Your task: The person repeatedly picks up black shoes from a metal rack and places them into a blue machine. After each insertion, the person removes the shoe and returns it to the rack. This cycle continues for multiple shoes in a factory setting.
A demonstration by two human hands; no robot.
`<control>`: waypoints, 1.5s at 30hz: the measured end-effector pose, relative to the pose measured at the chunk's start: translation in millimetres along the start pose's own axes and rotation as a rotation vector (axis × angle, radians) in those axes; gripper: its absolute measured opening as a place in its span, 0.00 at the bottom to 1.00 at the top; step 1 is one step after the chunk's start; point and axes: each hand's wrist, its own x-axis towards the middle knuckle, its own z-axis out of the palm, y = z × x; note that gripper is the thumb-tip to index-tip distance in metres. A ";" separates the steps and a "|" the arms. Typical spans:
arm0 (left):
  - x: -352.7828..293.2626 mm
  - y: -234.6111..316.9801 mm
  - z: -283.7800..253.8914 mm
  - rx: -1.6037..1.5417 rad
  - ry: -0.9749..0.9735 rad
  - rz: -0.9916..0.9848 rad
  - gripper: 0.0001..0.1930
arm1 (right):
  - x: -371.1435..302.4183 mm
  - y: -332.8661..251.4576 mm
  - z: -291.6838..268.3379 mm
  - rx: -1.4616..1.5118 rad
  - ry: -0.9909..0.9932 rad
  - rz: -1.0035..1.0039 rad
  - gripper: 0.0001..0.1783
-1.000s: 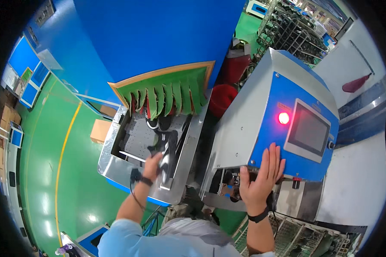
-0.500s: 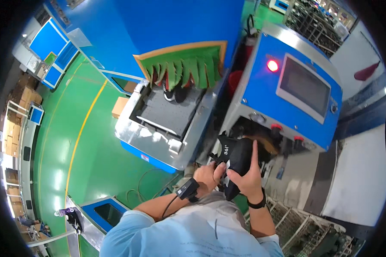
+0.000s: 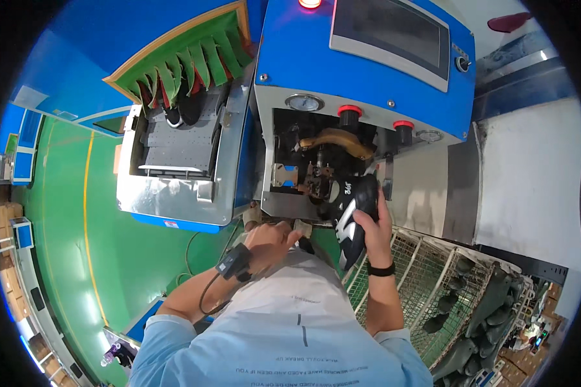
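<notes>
A black shoe (image 3: 363, 209) with a white side stripe hangs in my right hand (image 3: 377, 229), whose thumb lies across its side and whose fingers wrap its far edge. The shoe is upright at the lower right of a blue and white machine (image 3: 394, 77), close to the metal clamp parts (image 3: 319, 180) in its opening. Whether it touches them, I cannot tell. My left hand (image 3: 272, 244) is apart from the shoe, left of it in front of my waist. Its fingers are curled; anything inside them is hidden.
Above the clamp sits a curved brown pad (image 3: 339, 140), with red-ringed knobs (image 3: 350, 116) and gauges overhead. At left, shoes (image 3: 188, 108) show under the green flaps (image 3: 193, 64) of a conveyor unit (image 3: 168, 209). A wire rack (image 3: 413, 277) and dark shoe lasts (image 3: 490, 329) stand at lower right.
My left hand has come off the shoe and moved left. The right hand still holds the shoe, now with its white stripe showing. My view has turned toward the machine.
</notes>
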 end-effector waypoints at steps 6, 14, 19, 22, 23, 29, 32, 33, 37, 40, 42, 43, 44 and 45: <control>23.8 -39.2 -0.2 -0.132 0.004 0.138 0.22 | 49.2 -26.0 42.4 -0.736 -0.017 -0.133 0.51; 31.3 -86.8 -19.9 -0.176 0.003 0.076 0.21 | 87.9 0.7 81.9 -1.285 0.034 -0.134 0.49; 23.5 -102.7 -44.2 -0.198 0.052 0.040 0.22 | 100.0 5.3 96.8 -1.378 0.107 -0.083 0.48; 29.9 -107.4 -46.6 -0.205 0.080 -0.015 0.23 | 93.8 1.7 104.4 -1.396 0.130 -0.067 0.47; 34.5 -108.8 -46.9 -0.215 0.087 -0.001 0.23 | 90.6 6.2 102.2 -1.404 0.149 -0.121 0.48; 57.1 -97.5 -33.6 -0.221 0.075 0.233 0.20 | 72.2 3.7 113.3 -1.338 0.273 -0.171 0.52; 62.2 -81.2 -28.2 -0.299 -0.022 0.332 0.21 | 37.0 -6.1 116.0 -1.280 0.333 -0.286 0.55; 59.6 -69.0 -30.2 -0.374 -0.060 0.308 0.23 | 25.1 6.8 108.5 -1.188 0.264 -0.289 0.54; 57.6 -46.2 -12.7 -0.872 -0.441 0.099 0.32 | -43.1 20.9 95.3 -1.249 0.255 -0.543 0.47; 61.2 -46.0 -4.0 -1.094 -0.847 -0.202 0.45 | -99.9 -8.3 95.5 -1.184 0.031 -0.441 0.45; 47.3 -17.7 -24.0 -1.433 -1.057 -0.324 0.45 | -117.6 -44.0 91.9 -1.095 -0.184 -0.257 0.46; 58.4 -41.0 -7.2 -1.351 -1.102 -0.414 0.42 | -117.1 -45.0 87.0 -0.930 -0.152 -0.211 0.48; 67.3 -65.3 11.9 -1.258 -1.146 -0.500 0.38 | -114.1 -42.3 83.8 -0.765 -0.109 -0.178 0.50; 62.1 -58.6 13.8 -1.235 -1.082 -0.416 0.34 | -109.2 -26.5 77.3 -0.621 0.054 0.108 0.52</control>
